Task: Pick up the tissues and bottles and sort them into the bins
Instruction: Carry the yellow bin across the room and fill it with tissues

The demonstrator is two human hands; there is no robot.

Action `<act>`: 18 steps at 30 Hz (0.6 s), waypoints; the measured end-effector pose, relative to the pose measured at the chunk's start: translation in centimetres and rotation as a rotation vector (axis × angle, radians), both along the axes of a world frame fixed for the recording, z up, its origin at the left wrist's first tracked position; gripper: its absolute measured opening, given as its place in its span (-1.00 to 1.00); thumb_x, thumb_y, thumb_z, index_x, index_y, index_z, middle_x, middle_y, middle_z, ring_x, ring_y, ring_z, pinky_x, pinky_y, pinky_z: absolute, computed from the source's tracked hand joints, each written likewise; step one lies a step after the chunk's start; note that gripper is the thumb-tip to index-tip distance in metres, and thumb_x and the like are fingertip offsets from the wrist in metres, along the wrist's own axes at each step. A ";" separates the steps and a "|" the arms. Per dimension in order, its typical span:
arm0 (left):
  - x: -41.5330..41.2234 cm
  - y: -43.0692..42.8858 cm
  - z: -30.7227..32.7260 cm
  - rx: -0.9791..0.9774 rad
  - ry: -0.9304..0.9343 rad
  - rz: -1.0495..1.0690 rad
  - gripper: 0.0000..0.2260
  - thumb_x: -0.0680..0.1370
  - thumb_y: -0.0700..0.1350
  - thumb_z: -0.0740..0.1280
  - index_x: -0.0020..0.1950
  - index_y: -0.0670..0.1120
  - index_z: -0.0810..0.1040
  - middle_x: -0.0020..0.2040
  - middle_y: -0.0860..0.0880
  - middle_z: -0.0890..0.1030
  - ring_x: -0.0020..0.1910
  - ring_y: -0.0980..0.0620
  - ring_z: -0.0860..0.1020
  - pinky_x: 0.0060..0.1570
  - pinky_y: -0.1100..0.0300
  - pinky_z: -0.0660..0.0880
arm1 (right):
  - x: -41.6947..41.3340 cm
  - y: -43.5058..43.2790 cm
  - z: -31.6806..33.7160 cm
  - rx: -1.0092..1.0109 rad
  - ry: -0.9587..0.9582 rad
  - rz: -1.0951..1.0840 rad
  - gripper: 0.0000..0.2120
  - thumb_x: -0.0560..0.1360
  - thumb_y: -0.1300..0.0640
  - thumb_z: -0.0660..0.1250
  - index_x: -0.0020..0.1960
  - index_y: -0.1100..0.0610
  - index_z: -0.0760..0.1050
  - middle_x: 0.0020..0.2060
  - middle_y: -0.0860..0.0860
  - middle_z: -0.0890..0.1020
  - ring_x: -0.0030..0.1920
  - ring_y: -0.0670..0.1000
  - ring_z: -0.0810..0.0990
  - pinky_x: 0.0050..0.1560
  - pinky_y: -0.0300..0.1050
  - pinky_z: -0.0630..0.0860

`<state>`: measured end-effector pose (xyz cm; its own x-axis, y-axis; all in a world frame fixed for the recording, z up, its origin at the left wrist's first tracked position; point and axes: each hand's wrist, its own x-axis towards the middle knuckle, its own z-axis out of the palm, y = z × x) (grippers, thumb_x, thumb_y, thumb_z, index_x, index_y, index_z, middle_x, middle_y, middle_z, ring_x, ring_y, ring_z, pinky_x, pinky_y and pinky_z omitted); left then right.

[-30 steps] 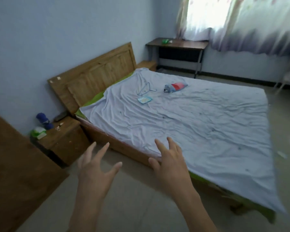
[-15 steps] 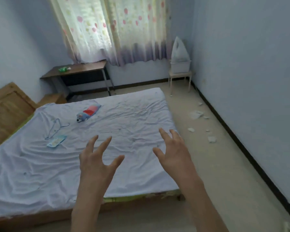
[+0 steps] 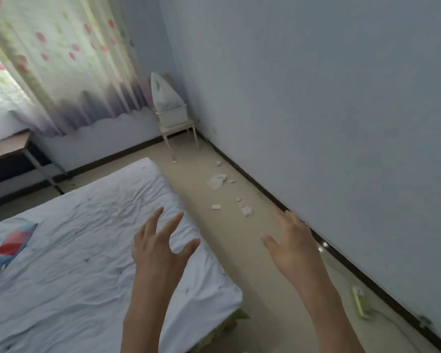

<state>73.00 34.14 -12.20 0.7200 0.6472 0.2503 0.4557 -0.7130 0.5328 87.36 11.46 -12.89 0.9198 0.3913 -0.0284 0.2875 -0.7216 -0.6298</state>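
Plainly, both hands are raised in front of the person and hold nothing; the left hand (image 3: 158, 253) hovers over the near corner of the bed (image 3: 74, 263), its fingers (image 3: 172, 225) spread and released; the right hand (image 3: 293, 248) hangs over the floor (image 3: 234, 263) between the bed and the wall (image 3: 341, 98), its fingers likewise spread and loose. Scattered tissues (image 3: 215, 180) lie on the floor beyond the hands, in the strip between the bed's side and the dark skirting (image 3: 265, 191); the largest crumpled sheet is farthest off, with smaller scraps (image 3: 246, 210) nearer the hands. In the far corner a pale stool (image 3: 180, 129) carries a white bin (image 3: 172, 118) with a white bag (image 3: 163, 94) standing up out of it; a green and white object (image 3: 359, 303) lies by the skirting at the right; a colourful soft thing (image 3: 10, 244) rests on the sheet at the left edge; a bench (image 3: 8, 145) stands beneath the flowered curtain (image 3: 61, 72).
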 end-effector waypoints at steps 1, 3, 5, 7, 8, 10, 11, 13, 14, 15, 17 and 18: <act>1.4 0.1 -0.1 0.004 0.014 -0.015 -0.36 0.45 0.26 0.53 0.51 0.30 0.46 0.65 0.12 0.24 0.59 -0.13 0.20 0.52 -0.27 0.25 | 0.8 -0.4 -0.1 -0.018 0.007 -0.015 -0.36 0.62 -0.04 0.36 0.64 -0.01 0.23 0.53 0.11 0.37 0.51 0.15 0.33 0.46 0.07 0.34; 4.1 0.2 -0.2 -0.006 0.028 -0.042 -0.34 0.45 0.27 0.52 0.53 0.32 0.42 0.65 0.11 0.23 0.60 -0.15 0.20 0.53 -0.26 0.25 | 2.4 -1.1 -0.1 -0.044 0.014 -0.036 -0.34 0.63 -0.05 0.34 0.66 -0.02 0.18 0.56 0.09 0.34 0.53 0.14 0.30 0.48 0.06 0.32; 6.9 0.3 -0.2 -0.013 0.028 -0.075 -0.32 0.45 0.27 0.52 0.55 0.33 0.39 0.66 0.11 0.22 0.61 -0.15 0.19 0.54 -0.24 0.23 | 4.4 -1.4 0.1 -0.042 0.017 -0.059 -0.34 0.64 -0.05 0.33 0.67 -0.02 0.16 0.56 0.08 0.34 0.53 0.13 0.31 0.47 0.04 0.33; 9.6 0.9 -0.1 -0.012 0.015 -0.102 -0.31 0.45 0.27 0.52 0.55 0.33 0.38 0.66 0.10 0.22 0.61 -0.15 0.19 0.55 -0.23 0.22 | 6.8 -1.2 0.4 -0.040 0.008 -0.078 -0.34 0.64 -0.04 0.34 0.66 -0.03 0.17 0.55 0.09 0.35 0.51 0.14 0.33 0.46 0.04 0.34; 11.1 1.3 -0.1 -0.008 0.013 -0.109 -0.31 0.45 0.27 0.52 0.56 0.33 0.38 0.66 0.10 0.21 0.61 -0.15 0.19 0.55 -0.25 0.21 | 8.1 -0.9 0.4 -0.039 0.003 -0.083 -0.35 0.64 -0.04 0.34 0.66 -0.03 0.17 0.55 0.10 0.35 0.51 0.14 0.33 0.47 0.04 0.33; 14.0 2.4 0.0 -0.005 0.025 -0.108 -0.31 0.46 0.29 0.51 0.56 0.33 0.37 0.67 0.10 0.20 0.62 -0.16 0.17 0.54 -0.27 0.21 | 10.7 0.1 0.4 -0.037 -0.001 -0.075 -0.35 0.65 -0.04 0.33 0.67 -0.03 0.17 0.57 0.10 0.33 0.54 0.13 0.31 0.49 0.03 0.31; 15.5 3.0 0.0 -0.004 0.030 -0.103 -0.31 0.46 0.29 0.50 0.57 0.33 0.36 0.67 0.10 0.19 0.63 -0.16 0.17 0.54 -0.28 0.21 | 12.1 0.7 0.4 -0.038 -0.004 -0.064 -0.34 0.65 -0.04 0.33 0.67 -0.03 0.16 0.58 0.09 0.32 0.54 0.13 0.30 0.49 0.03 0.31; 18.5 4.4 0.1 0.001 0.014 -0.089 -0.31 0.46 0.29 0.50 0.56 0.33 0.36 0.67 0.10 0.19 0.62 -0.16 0.18 0.53 -0.29 0.22 | 15.2 2.2 0.7 -0.032 -0.012 -0.039 -0.33 0.65 -0.07 0.31 0.68 -0.03 0.14 0.59 0.08 0.30 0.55 0.13 0.28 0.50 0.03 0.29; 20.0 5.2 0.2 0.001 -0.001 -0.083 -0.31 0.45 0.31 0.49 0.56 0.33 0.37 0.67 0.10 0.20 0.62 -0.16 0.19 0.53 -0.29 0.23 | 16.8 3.0 0.9 -0.023 -0.017 -0.030 -0.33 0.66 -0.08 0.30 0.68 -0.04 0.14 0.60 0.08 0.28 0.56 0.12 0.26 0.51 0.03 0.28; 21.5 6.0 0.3 -0.003 -0.017 -0.075 -0.30 0.45 0.33 0.48 0.56 0.33 0.37 0.67 0.10 0.20 0.62 -0.16 0.19 0.53 -0.29 0.24 | 18.6 3.9 1.1 -0.016 -0.026 -0.021 -0.34 0.66 -0.09 0.30 0.69 -0.05 0.13 0.61 0.07 0.26 0.57 0.11 0.24 0.52 0.03 0.27; 24.7 7.6 0.4 -0.013 -0.027 -0.046 -0.29 0.45 0.33 0.48 0.56 0.34 0.35 0.67 0.11 0.19 0.62 -0.16 0.19 0.52 -0.30 0.25 | 22.4 5.7 1.5 -0.021 -0.049 0.002 -0.34 0.66 -0.09 0.29 0.68 -0.07 0.12 0.63 0.06 0.24 0.59 0.10 0.22 0.52 0.02 0.26; 26.2 8.5 0.5 -0.013 -0.023 -0.027 -0.29 0.45 0.32 0.49 0.56 0.34 0.34 0.67 0.11 0.18 0.62 -0.16 0.19 0.52 -0.30 0.25 | 24.2 6.5 1.7 -0.024 -0.053 0.015 -0.34 0.66 -0.08 0.29 0.68 -0.08 0.12 0.63 0.06 0.23 0.59 0.09 0.22 0.52 0.00 0.25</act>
<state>99.22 42.60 -11.67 0.7317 0.6307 0.2585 0.4240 -0.7181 0.5518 111.54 18.00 -11.17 0.9142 0.4051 0.0104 0.3309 -0.7314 -0.5963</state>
